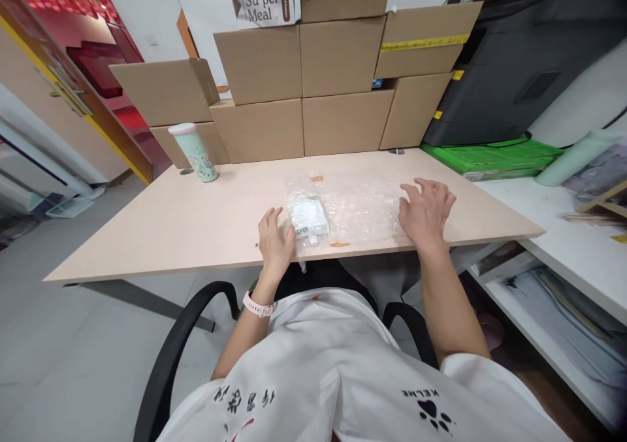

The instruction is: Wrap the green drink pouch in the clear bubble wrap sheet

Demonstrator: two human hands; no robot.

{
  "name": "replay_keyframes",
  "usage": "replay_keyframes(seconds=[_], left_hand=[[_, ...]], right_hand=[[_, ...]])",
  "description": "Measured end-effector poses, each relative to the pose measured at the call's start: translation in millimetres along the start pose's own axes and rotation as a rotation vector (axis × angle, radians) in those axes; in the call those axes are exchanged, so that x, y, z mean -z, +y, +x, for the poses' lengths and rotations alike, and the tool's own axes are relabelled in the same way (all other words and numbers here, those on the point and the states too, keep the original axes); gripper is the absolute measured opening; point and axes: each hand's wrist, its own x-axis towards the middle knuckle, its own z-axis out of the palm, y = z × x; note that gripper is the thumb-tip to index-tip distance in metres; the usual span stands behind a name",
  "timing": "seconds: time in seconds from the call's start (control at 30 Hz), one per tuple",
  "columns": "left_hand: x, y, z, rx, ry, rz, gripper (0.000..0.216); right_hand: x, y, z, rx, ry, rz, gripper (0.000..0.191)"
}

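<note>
A clear sheet of bubble wrap (365,210) lies spread on the light wooden table in front of me. On its left end rests a small white packet (307,217) with faint printing, which seems to be under or within the plastic. My left hand (275,241) is beside the packet at the sheet's left edge, fingers apart and slightly curled. At the opposite end, my right hand (427,212) is spread with bent fingers over the sheet's right edge. Whether its fingertips touch the plastic I cannot tell. Orange marks show at the sheet's upper and lower edges.
A mint tumbler (193,151) with a pink lid stands at the back left of the table (147,226). Stacked cardboard boxes (264,132) line the back edge. To the right are a green flat box (490,158), a dark case (529,70) and a white shelf (553,217).
</note>
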Motion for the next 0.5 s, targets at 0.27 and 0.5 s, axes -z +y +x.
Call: replay_keyframes(seconds=[0.27, 0.5], left_hand=[[-10.0, 12.5, -21.8, -0.103, -0.194, 0.129, 0.029], [-5.2, 11.3, -18.7, 0.148, -0.234, -0.116, 0.049]], right_hand=[[-54.0, -65.7, -29.5, 0.152, -0.409, 0.02, 0.045], [-78.2, -108.5, -19.6, 0.122, -0.514, 0.298, 0.055]])
